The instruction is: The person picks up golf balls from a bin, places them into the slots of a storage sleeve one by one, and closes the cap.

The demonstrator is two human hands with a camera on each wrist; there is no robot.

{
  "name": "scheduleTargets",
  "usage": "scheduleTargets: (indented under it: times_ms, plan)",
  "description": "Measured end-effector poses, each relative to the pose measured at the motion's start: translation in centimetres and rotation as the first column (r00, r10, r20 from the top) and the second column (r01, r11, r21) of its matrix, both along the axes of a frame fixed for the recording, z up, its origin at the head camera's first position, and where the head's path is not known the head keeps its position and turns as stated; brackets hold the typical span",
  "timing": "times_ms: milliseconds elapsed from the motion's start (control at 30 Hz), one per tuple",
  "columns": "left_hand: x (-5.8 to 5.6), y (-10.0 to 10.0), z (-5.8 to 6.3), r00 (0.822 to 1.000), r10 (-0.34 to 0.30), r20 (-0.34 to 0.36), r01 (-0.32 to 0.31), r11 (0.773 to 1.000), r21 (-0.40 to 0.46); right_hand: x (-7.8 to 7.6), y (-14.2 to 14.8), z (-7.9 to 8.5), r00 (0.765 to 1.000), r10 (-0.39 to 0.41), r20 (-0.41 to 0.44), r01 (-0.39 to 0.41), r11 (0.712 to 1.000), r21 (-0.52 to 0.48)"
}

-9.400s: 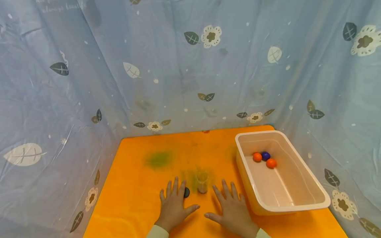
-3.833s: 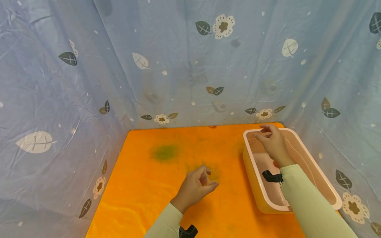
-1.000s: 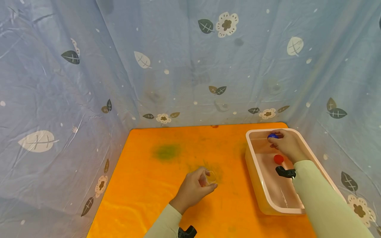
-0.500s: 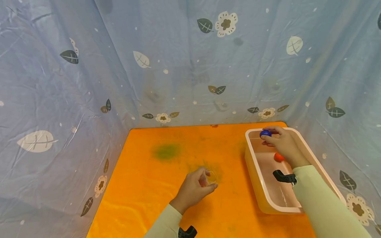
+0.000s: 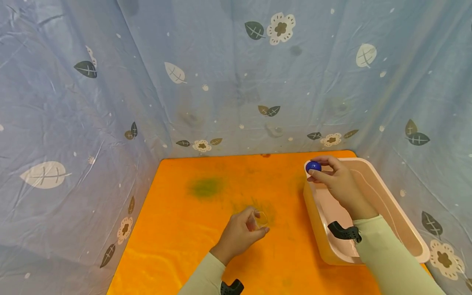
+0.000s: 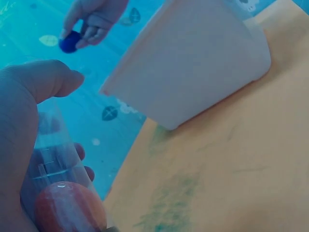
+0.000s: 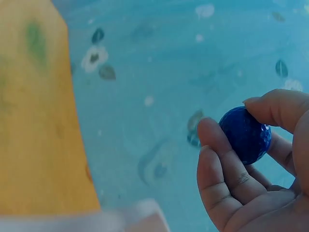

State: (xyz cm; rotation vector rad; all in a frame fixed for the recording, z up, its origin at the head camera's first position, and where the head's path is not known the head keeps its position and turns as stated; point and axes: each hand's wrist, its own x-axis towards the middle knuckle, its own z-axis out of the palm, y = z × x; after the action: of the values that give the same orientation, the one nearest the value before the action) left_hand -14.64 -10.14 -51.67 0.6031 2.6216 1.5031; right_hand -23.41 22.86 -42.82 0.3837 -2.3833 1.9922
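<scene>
My left hand (image 5: pixel 237 234) grips an upright clear cup (image 5: pixel 261 219) above the orange table. In the left wrist view an orange ball (image 6: pixel 70 208) sits low inside this cup. My right hand (image 5: pixel 339 182) pinches a dimpled blue golf ball (image 5: pixel 313 166) between thumb and fingers. The right wrist view shows the same golf ball (image 7: pixel 245 135) against the curtain. In the head view it overlaps the far left corner of a pale pink plastic bin (image 5: pixel 322 213). The right hand and forearm hide part of the bin's inside.
The bin stands on the right side of the orange table (image 5: pixel 177 213). A blue patterned curtain (image 5: pixel 221 82) surrounds the table at the back and sides. Green stains (image 5: pixel 205 187) mark the tabletop.
My right hand picked the blue golf ball out of the bin and has moved left with it to the bin's far left corner. Earlier, my left hand took hold of the cup; lately it stays still.
</scene>
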Motion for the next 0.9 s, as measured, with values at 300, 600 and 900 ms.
scheduleTargets:
  times_ms: [300, 600, 900]
  plan:
    - [0.0, 0.1, 0.0, 1.000, 0.003, 0.017, -0.003, 1.000, 0.010, 2.3, -3.1, 0.9, 0.999, 0.048, -0.002, -0.048, 0.997, 0.061]
    - [0.0, 0.2, 0.1, 0.999, 0.023, 0.038, -0.023, 1.000, 0.005, 4.5, -5.8, 0.1, 0.983, 0.183, 0.019, -0.182, 0.983, -0.018]
    - [0.1, 0.2, 0.1, 1.000, 0.010, 0.014, -0.011, 1.000, 0.013, 6.0, -7.2, -0.7, 0.965, 0.263, 0.020, -0.261, 0.964, -0.049]
